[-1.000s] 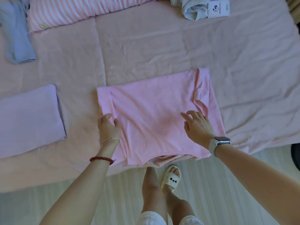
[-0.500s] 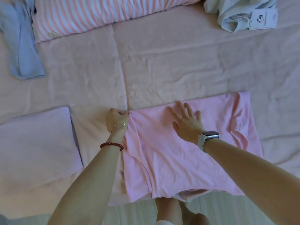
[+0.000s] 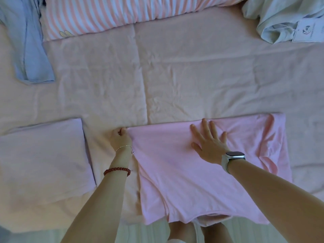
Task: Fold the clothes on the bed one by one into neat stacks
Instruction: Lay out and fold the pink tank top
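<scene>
Your left hand [image 3: 120, 139] curls at the far left corner of the pink shirt [image 3: 192, 174], and its fingertips are tucked out of sight, so you cannot see how much cloth they pinch. Your right forearm covers part of the shirt's near right side. The blue garment [image 3: 28, 50] and the pale green garment [image 3: 284, 18] run off the top edge. The print on the paper tag [image 3: 308, 31] is too small to read. The folded lilac garment [image 3: 42, 162] is cut by the left edge.
</scene>
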Demonstrator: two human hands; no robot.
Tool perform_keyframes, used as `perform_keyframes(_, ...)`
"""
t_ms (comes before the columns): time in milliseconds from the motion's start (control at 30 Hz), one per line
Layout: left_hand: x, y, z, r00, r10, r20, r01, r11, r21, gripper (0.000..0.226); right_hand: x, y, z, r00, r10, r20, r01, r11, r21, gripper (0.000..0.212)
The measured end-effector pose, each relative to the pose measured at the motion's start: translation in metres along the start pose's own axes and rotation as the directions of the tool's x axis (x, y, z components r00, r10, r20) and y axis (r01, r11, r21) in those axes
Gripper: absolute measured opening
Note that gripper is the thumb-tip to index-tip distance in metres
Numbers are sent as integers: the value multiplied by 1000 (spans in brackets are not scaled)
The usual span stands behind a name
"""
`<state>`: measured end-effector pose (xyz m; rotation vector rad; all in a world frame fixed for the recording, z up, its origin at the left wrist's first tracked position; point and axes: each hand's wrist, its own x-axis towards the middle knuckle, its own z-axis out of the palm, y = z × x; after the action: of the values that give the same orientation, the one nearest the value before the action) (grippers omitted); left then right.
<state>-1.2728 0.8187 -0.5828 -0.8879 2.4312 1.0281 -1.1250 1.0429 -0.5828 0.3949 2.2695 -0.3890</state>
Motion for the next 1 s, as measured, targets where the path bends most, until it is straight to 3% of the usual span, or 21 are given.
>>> perform_keyframes(67,1,3,2,999,-49,9,49,998,47,31,-1,2,0,1000,-19,-5,19,999,33,61)
perform_keyframes(167,-10,9,-2,991,-72,-112,86,988,126,31,-6,5,-6,993,-32,-114,56,974,218,55)
perform_keyframes(233,-31,14,-2,981,76,-179,-34,974,224,33,-14,9,-12,962,32,-273,80,917,390,48)
perform_keyframes(300,-60,15,8,931,325,-165,-262,912,315,41,-25,19,-17,901,130,-415,102,865,491,43)
perform_keyframes(400,-111,10,39,793,598,115,-589,705,395,50,-39,50,-26,773,290,-564,44,863,504,33)
perform_keyframes(500,-155,6,81,622,616,483,-783,480,395,53,-41,96,-37,635,437,-637,-56,849,526,25)
perform_keyframes(567,-176,13,105,488,649,584,-872,341,350,53,-35,129,-42,590,536,-604,-133,803,582,26)
perform_keyframes(667,-188,32,142,380,709,594,-919,217,329,57,-20,163,-47,635,619,-463,-256,734,629,39)
perform_keyframes(733,-188,43,165,345,737,581,-931,189,312,56,-10,176,-48,708,575,-410,-327,781,531,39)
perform_keyframes(833,-186,55,190,356,740,571,-925,190,330,47,-4,192,-50,773,482,-413,-313,856,412,28)
perform_keyframes(933,-181,61,205,374,698,610,-917,182,355,39,-8,207,-56,800,452,-394,-210,826,523,24)
perform_keyframes(1000,-178,66,212,392,667,633,-912,193,362,32,-10,218,-63,844,438,-309,-157,754,637,25)
